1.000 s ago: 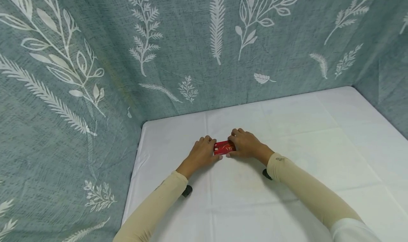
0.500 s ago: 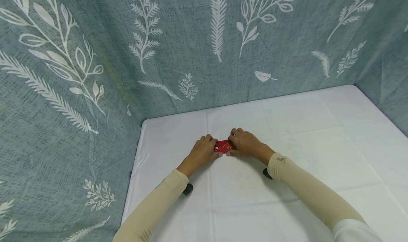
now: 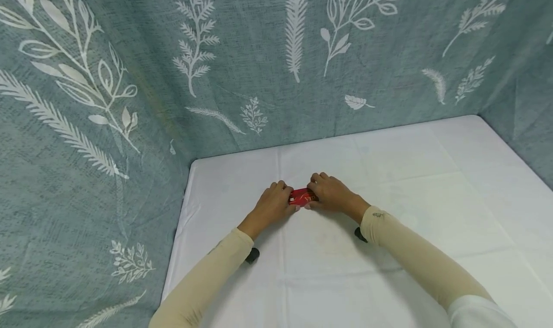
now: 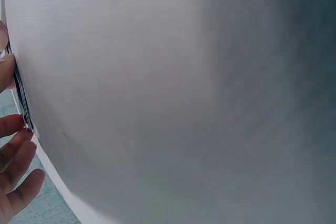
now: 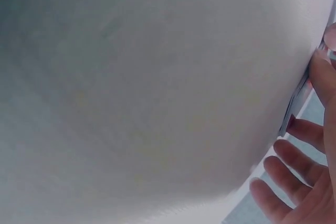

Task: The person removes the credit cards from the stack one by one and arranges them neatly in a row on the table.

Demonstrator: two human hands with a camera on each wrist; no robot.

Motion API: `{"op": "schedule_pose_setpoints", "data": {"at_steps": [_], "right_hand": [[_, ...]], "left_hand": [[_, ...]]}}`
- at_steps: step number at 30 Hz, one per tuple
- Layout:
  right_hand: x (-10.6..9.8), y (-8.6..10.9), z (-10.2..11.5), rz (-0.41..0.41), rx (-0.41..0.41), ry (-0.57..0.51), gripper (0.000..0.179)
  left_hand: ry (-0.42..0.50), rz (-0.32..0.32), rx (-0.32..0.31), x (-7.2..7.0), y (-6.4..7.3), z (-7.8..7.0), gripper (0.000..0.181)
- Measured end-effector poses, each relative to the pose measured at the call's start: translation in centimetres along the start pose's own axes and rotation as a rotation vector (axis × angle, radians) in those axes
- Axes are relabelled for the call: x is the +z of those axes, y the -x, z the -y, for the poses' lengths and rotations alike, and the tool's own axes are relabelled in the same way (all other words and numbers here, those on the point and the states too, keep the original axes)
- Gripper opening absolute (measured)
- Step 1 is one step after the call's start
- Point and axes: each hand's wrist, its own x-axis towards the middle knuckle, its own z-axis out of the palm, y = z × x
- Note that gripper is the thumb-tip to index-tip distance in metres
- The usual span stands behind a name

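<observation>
A red card (image 3: 298, 197) with gold "VIP" lettering lies face up near the middle of the white table, its ends partly hidden by fingers. My left hand (image 3: 272, 202) pinches its left end between thumb and fingers, and my right hand (image 3: 334, 194) does the same at the right end. Seen edge-on in the left wrist view, several thin layers form a stack of cards (image 4: 22, 100), with the left hand's fingers (image 4: 18, 163) at its end. The right wrist view has the stack's edge (image 5: 295, 102) too, its lower corner by the right index finger (image 5: 307, 132).
A white cloth (image 3: 410, 174) with fold creases covers the table. Grey-green curtains (image 3: 255, 64) with white leaf prints stand behind and to the left and right. Small black devices (image 3: 252, 256) show beneath both wrists.
Both hands keep hold of the card in nearly the same place. A little more of the "VIP" lettering is covered by the right hand. The head view has shifted slightly.
</observation>
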Motion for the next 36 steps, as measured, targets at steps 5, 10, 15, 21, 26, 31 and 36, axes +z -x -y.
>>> {"op": "schedule_pose_setpoints", "data": {"at_steps": [5,10,15,21,26,31,36], "right_hand": [[0.0,-0.2,0.1,0.006,0.006,0.022,0.054],[-0.4,-0.8,0.3,0.014,-0.033,0.057,0.053],[-1.4,-1.3,0.5,-0.005,-0.054,0.09,0.055],[-2.1,-0.4,0.7,0.021,-0.034,0.094,0.064],[-1.9,-0.2,1.4,-0.013,-0.079,0.081,0.06],[-2.3,-0.1,1.8,-0.059,-0.055,0.072,0.055],[-3.0,0.3,2.1,-0.06,-0.02,0.046,0.057]], "left_hand": [[-0.02,-0.014,0.003,-0.3,0.2,-0.2,0.05],[-0.04,-0.056,-0.008,-0.7,0.6,-0.2,0.047],[-0.049,-0.151,-0.016,-1.4,1.0,-0.2,0.045],[-0.025,-0.213,0.037,-1.7,1.5,-0.7,0.043],[-0.058,-0.219,0.015,-1.7,2.7,-0.6,0.041],[-0.049,-0.238,0.029,-2.2,3.2,-0.5,0.043],[-0.037,-0.193,0.041,-3.0,3.4,-0.6,0.05]]}}
